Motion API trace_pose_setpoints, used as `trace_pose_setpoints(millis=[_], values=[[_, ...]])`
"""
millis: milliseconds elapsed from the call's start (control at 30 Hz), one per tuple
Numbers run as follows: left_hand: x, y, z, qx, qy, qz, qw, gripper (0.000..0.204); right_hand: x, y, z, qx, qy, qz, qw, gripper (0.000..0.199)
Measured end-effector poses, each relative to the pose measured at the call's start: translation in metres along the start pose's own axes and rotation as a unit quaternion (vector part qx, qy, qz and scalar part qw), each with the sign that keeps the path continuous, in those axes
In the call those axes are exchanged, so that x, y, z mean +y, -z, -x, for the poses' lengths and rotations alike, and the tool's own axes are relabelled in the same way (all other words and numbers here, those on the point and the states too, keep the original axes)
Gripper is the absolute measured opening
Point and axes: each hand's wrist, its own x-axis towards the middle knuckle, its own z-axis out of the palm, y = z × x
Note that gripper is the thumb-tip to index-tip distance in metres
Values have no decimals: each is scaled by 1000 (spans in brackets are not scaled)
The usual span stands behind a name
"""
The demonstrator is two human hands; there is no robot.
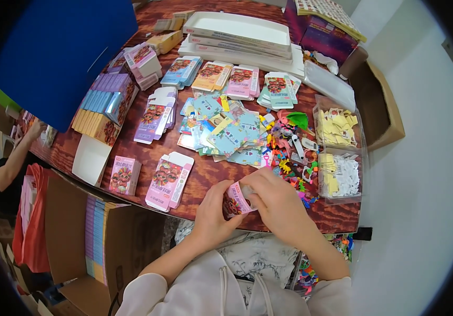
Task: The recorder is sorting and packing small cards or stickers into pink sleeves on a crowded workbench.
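Observation:
Over the table's front edge, my left hand (211,215) wraps round a small pink carton (233,203) with a cartoon print, held tilted. My right hand (276,203) is closed at the carton's right end, thumb and fingers bent against its edge. Those fingers partly hide that end, and I cannot make out whether anything small is between them. To the left lie flat pink cartons (167,181), and an assembled pink box (125,175) stands beside them. Just beyond my right hand spreads a heap of small colourful plastic toys (289,152).
Loose printed cards (229,131) pile up mid-table, with stacks of flat cartons (213,76) behind. Clear trays (339,171) hold yellow and white pieces. White trays (237,29) stack at the back. Filled boxes (102,105) stand left, near a blue panel (63,52). A co-worker's arm (18,155) shows far left.

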Motion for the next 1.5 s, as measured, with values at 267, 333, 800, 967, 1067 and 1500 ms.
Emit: trace_pose_setpoints(millis=[267, 333, 800, 967, 1067, 1500], values=[[1, 0, 0, 0, 30, 35, 999, 74, 1, 5, 16, 102, -22, -92, 990, 21], [1, 0, -1, -4, 38, 49, 998, 75, 0, 2, 22, 131, -22, -80, 988, 19], [-6, -12, 3, 56, 6, 92, 994, 76, -1, -13, 40, 187, 31, 9, 982, 18], [-12, -14, 6, 56, 10, 74, 996, 78, -1, -28, 42, 135, 32, 26, 990, 21], [-8, -18, 9, 51, 51, 118, 990, 79, -1, -34, 49, 164, -48, -83, 982, 22], [29, -6, 13, -106, 42, 340, 934, 83, 29, -25, 60, 277, -61, -388, 877, 29]])
